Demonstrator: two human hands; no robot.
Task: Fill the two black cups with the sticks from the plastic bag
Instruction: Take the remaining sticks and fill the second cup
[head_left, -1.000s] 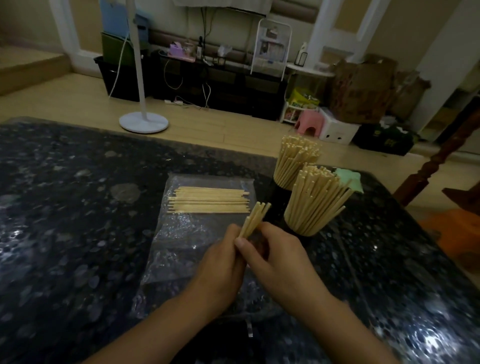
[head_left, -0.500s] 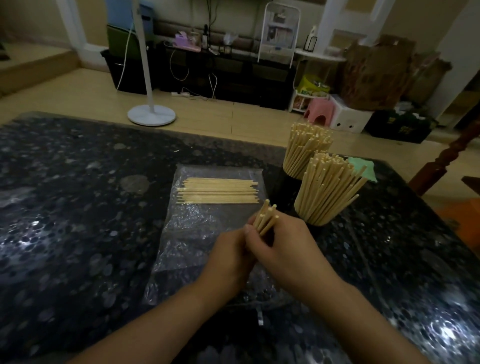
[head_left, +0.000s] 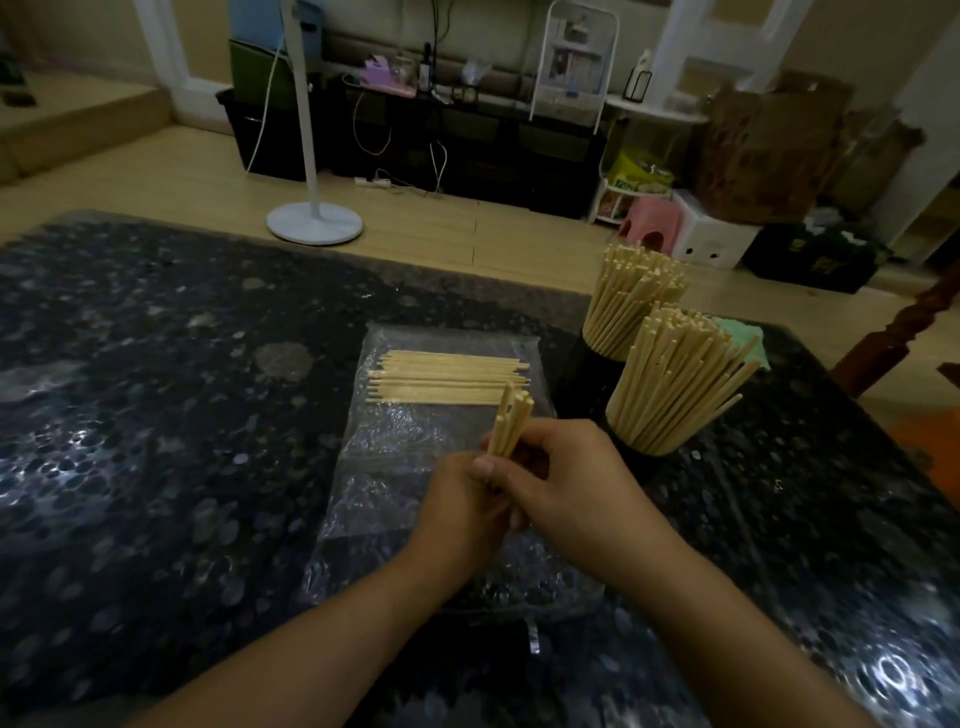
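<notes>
A small bundle of sticks (head_left: 511, 422) stands nearly upright over the plastic bag (head_left: 395, 467). My left hand (head_left: 462, 512) and my right hand (head_left: 566, 480) both grip its lower end, fingers curled round it. A row of loose sticks (head_left: 447, 384) lies flat on the far part of the bag. Two black cups stand right of the bag, each packed with fanned-out sticks: the near cup (head_left: 636, 452) just beyond my right hand, the far cup (head_left: 597, 364) behind it.
The dark speckled table (head_left: 156, 415) has its far edge close behind the cups. A green cloth (head_left: 745, 338) lies behind the near cup. A wooden chair post (head_left: 898, 332) rises at the right. A white lamp stand (head_left: 314, 223) is on the floor beyond.
The bundle of sticks has turned more upright in my hands, and my right hand has closed round it from the right. The cups and the loose sticks have stayed put.
</notes>
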